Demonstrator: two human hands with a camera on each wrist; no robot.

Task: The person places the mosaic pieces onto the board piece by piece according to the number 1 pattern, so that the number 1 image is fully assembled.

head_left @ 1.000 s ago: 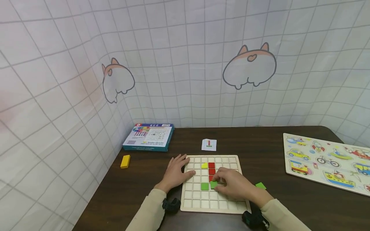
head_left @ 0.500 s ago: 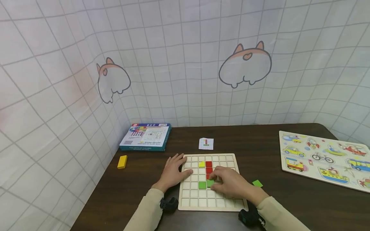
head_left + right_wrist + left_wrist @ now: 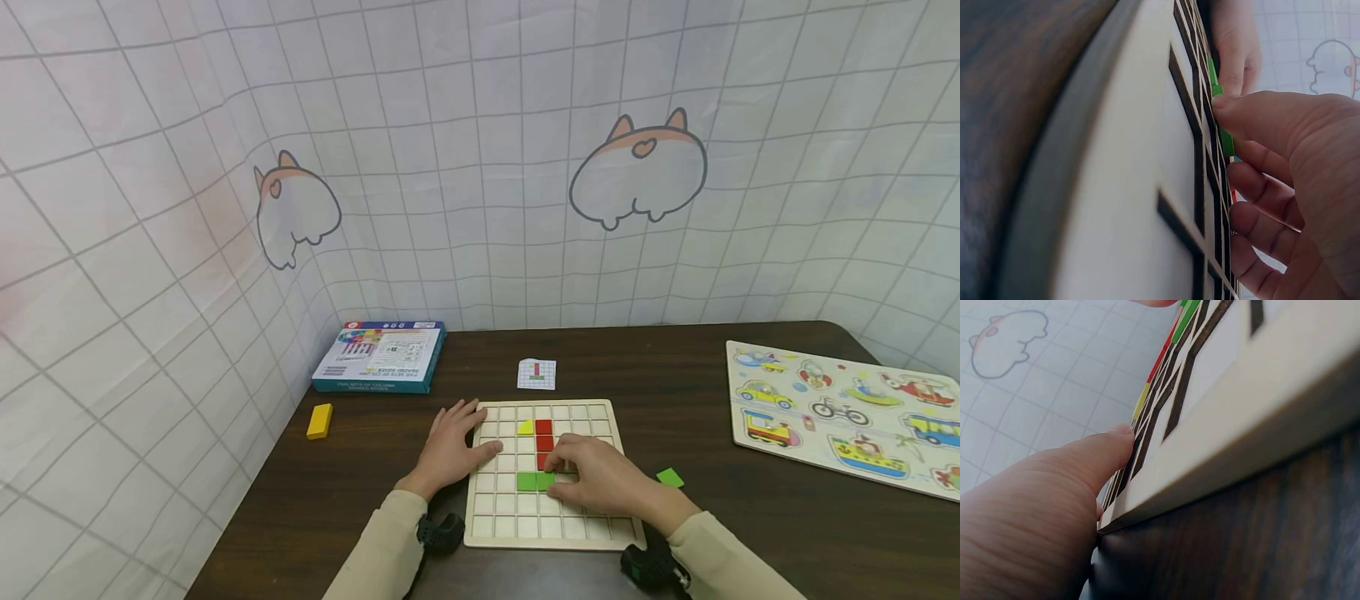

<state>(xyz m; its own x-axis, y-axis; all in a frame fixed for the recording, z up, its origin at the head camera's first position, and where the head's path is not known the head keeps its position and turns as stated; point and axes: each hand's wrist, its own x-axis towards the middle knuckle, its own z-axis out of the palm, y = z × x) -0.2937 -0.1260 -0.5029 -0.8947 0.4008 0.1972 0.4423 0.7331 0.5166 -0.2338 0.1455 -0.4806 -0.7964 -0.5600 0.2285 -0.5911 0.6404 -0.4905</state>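
A wooden grid board (image 3: 480, 505) lies on the dark table. My left hand (image 3: 448, 450) rests on its left edge, fingers spread and thumb reaching over the cells. My right hand (image 3: 600, 473) pinches a green square tile (image 3: 545, 482) between thumb and index finger, low over the board; in the right wrist view the thumb touches one end of that tile (image 3: 1227, 140). Directly left of it sits another green tile (image 3: 527, 482). Above, red tiles (image 3: 543, 443) form a column, the lowest partly hidden by my right fingers. A yellow piece (image 3: 525, 427) sits left of the top red one.
A loose green tile (image 3: 670, 477) lies beyond my right wrist. Behind the board is a small pattern card (image 3: 537, 374). A yellow block (image 3: 319, 421) and a flat box (image 3: 379, 357) are at left, a picture puzzle board (image 3: 840, 417) at right.
The pinched green tile has shifted slightly and now lines up level beside the other green tile; before, it sat askew and a bit higher. My left hand keeps its place on the board.
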